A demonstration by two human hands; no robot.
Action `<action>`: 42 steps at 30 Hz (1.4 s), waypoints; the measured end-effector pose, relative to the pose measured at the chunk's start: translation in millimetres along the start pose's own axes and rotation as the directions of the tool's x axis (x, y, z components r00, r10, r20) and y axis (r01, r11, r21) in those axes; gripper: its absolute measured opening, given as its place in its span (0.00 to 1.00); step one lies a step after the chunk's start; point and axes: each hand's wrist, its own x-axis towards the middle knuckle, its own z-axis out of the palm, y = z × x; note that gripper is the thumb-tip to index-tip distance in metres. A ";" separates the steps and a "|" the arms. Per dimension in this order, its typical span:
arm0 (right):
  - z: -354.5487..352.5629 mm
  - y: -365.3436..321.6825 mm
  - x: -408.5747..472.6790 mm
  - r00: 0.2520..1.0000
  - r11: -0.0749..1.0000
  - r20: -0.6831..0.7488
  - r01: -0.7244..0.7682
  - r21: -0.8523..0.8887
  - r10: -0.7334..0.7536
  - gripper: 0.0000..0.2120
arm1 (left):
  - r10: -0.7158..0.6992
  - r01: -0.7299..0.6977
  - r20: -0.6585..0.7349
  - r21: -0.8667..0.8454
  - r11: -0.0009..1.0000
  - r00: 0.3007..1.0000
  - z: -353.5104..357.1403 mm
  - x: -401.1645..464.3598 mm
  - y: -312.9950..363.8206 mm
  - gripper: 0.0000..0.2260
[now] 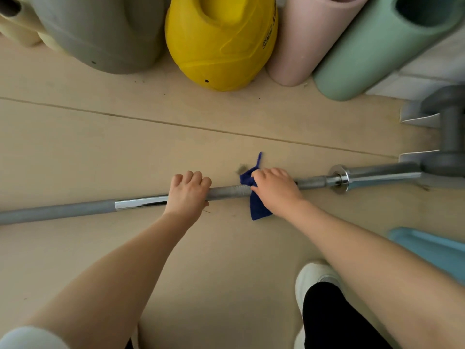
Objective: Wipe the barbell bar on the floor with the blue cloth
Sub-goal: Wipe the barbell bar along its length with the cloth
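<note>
A long steel barbell bar [141, 204] lies across the beige floor from the left edge to the right, its collar and sleeve [340, 179] at the right. My left hand [187, 195] grips the bar near its middle, fingers curled over the top. Just to the right, my right hand [275, 190] holds the dark blue cloth [257, 207] wrapped around the bar. One cloth end hangs toward me below the bar, and a thin tail sticks up beyond it.
Along the far wall stand a grey bag [100, 34], a yellow bag [221, 44], a pink roller [307, 39] and a green roller [385, 49]. A grey dumbbell [450, 132] lies at the right by the bar's end. A light blue mat [432, 250] and my white shoe [314, 278] are nearby.
</note>
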 end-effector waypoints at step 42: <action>12.9 -63.6 47.0 0.951 0.962 -0.273 -0.073 0.265 0.147 0.13 | -0.038 0.002 -0.148 -0.235 0.972 0.988 -13.0 39.5 -36.7 0.14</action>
